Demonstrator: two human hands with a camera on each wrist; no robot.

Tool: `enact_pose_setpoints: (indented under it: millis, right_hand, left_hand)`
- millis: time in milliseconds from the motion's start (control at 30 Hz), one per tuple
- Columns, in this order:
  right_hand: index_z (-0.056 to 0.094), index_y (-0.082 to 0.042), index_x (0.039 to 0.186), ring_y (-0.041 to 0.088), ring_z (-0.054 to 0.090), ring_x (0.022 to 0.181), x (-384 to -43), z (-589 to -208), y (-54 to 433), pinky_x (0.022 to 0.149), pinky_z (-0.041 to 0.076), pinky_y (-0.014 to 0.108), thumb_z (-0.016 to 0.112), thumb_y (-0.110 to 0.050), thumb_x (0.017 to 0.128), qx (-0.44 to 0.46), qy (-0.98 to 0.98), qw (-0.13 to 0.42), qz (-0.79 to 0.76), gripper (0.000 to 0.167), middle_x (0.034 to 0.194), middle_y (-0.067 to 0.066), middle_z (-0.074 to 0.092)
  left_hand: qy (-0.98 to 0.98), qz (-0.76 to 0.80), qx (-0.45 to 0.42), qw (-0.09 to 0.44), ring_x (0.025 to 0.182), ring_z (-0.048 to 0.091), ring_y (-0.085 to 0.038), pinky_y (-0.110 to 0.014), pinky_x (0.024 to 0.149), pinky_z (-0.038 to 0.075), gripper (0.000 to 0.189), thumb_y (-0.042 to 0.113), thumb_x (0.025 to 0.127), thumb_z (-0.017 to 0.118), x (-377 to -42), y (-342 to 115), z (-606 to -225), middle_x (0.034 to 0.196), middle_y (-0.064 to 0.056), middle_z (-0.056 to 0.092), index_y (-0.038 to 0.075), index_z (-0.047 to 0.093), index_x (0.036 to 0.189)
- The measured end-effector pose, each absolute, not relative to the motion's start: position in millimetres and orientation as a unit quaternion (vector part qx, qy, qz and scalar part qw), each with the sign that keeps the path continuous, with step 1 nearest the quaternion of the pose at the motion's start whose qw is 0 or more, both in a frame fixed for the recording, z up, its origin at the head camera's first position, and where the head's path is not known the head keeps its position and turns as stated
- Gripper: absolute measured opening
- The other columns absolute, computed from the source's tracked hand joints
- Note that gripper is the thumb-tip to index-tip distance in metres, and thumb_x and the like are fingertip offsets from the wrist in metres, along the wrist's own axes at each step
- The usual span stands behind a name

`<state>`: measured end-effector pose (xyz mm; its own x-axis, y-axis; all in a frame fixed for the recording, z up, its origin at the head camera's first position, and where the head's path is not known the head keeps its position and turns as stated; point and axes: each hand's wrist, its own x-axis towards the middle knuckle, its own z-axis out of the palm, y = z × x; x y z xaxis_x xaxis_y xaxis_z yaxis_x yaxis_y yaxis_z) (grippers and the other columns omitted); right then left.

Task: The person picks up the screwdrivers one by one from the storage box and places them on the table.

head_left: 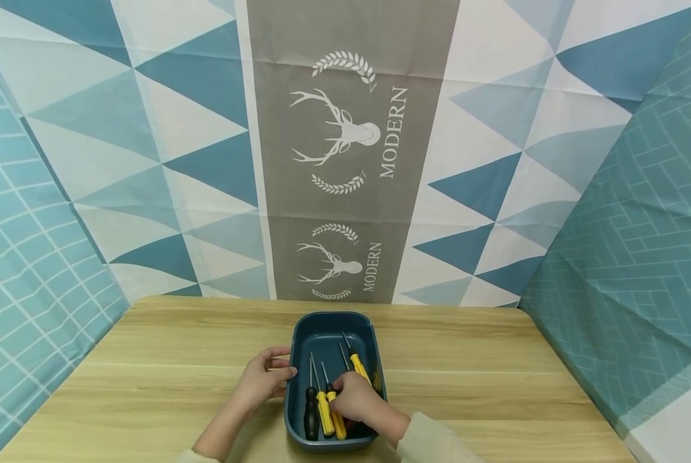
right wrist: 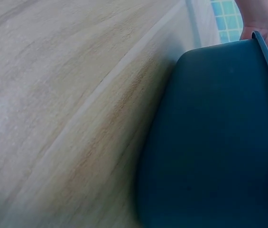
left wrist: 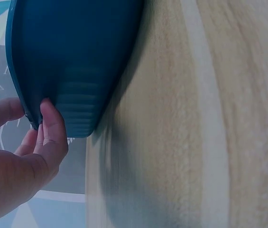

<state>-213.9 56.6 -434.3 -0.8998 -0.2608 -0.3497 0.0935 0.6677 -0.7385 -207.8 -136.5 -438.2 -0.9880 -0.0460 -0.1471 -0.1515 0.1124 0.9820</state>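
Observation:
A dark blue rectangular tray [head_left: 333,326] stands on the table with several screwdrivers in it. My left hand [head_left: 264,378] pinches its left rim, the thumb reaching over the edge; the left wrist view shows the fingers [left wrist: 53,126] against the tray's wall. Inside the tray, my right hand [head_left: 358,399] bends over a yellow-handled screwdriver [head_left: 338,424], its fingertips at the upper handle. Left of that lie another yellow screwdriver [head_left: 324,415] and a black-handled screwdriver [head_left: 311,415]. Farther up is a yellow-and-black screwdriver [head_left: 359,366]. The right hand hides part of the tools.
The wood-grain table [head_left: 466,373] extends to both sides of the tray. Behind it hangs a patterned cloth [head_left: 351,193] with triangles and deer prints. Teal cloths [head_left: 640,257] close off the sides.

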Motion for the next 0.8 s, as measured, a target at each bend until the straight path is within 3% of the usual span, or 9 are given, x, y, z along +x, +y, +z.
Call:
enact_pose_setpoints:
  millis: [500, 800]
  right_hand:
    - [0.060, -0.001, 0.094, 0.018, 0.061, 0.072, -211.5, -436.2, 61.2, 0.057, 0.056, 0.035, 0.069, -0.003, 0.077, -0.029, 0.855, 0.235, -0.461, 0.019, 0.085, 0.008, 0.059]
    - [0.058, -0.003, 0.094, 0.015, 0.057, 0.072, -209.7, -433.8, 61.3, 0.059, 0.054, 0.032, 0.068, -0.005, 0.077, -0.015, 0.845, 0.233, -0.481, 0.020, 0.085, 0.006, 0.058]
  left_hand:
    - [0.749, 0.658, -0.076, 0.035, 0.077, 0.063, -0.021, -0.039, 0.065, 0.057, 0.045, 0.002, 0.083, 0.063, -208.2, -136.1, -440.7, 0.104, -0.018, 0.056, -0.003, 0.050, 0.125]
    - [0.745, 0.663, -0.072, 0.036, 0.078, 0.063, -0.020, -0.038, 0.066, 0.057, 0.045, 0.001, 0.082, 0.063, -206.3, -135.3, -438.5, 0.104, -0.018, 0.055, -0.003, 0.049, 0.125]
